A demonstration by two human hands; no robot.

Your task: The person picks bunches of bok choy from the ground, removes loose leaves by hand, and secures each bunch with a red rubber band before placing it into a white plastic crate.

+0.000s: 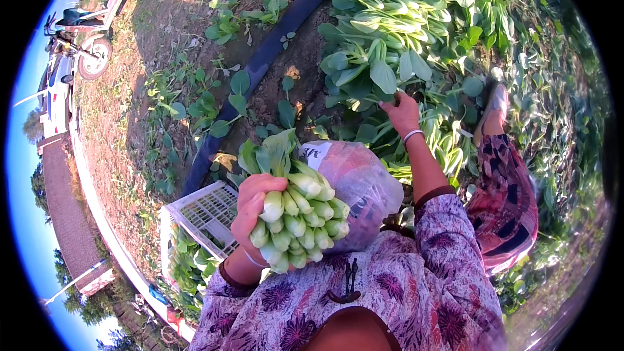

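A thick bunch of bok choy (300,224) rests in my left hand (250,211), its pale cut stem ends facing me and its leaves pointing away. The fingers are wrapped round the bunch's left side. My right hand (403,116) reaches forward with thumb and fingers apart, at the near edge of a heap of loose bok choy (396,26). Its fingertips are close to the leaves; whether they touch is hard to see. More loose bok choy (442,140) lies beside and under the right wrist. A clear plastic bag (354,188) bulges between my arms, its contents unclear.
A white plastic crate (207,211) with bok choy in it stands left of my left forearm. A dark hose (260,65) runs across the soil beyond. Leafy plants grow at the right, near my shoe (497,104). A parked three-wheeler (91,52) is at far left.
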